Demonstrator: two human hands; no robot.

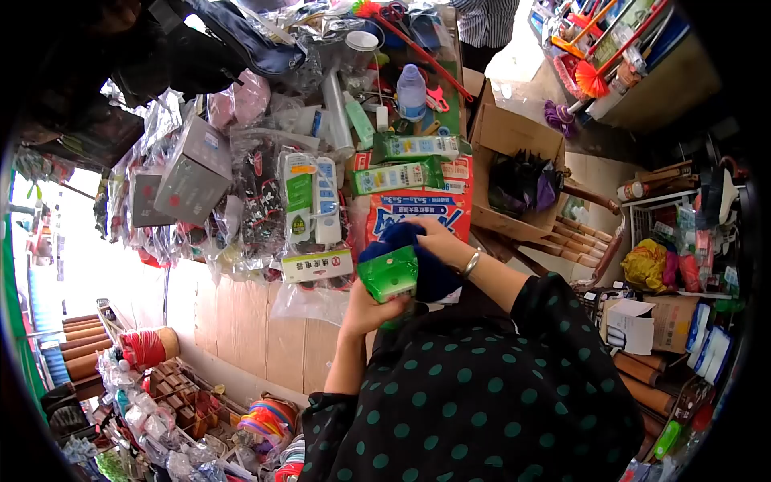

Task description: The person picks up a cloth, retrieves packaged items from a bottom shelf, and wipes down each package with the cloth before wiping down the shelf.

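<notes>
My left hand [371,308] is closed round a green plastic packet [389,273], held just in front of my body. My right hand [442,244], with a silver bangle at the wrist, grips a dark blue cloth [434,279]. The cloth is bunched up against the packet's far and right side, and part of my right fingers is hidden in it. Just beyond both hands lies a red and blue printed sheet [418,210]. On it rest two green-and-white packs [397,176], with clear-wrapped white power strips [327,200] to their left.
Grey boxes [193,170] and plastic-wrapped goods crowd the left of the table. A clear bottle with a purple cap [411,93] stands farther back. An open cardboard box [516,161] holds dark bags at right. Baskets and crowded shelves line both sides; another person's striped clothing [485,22] shows at the top.
</notes>
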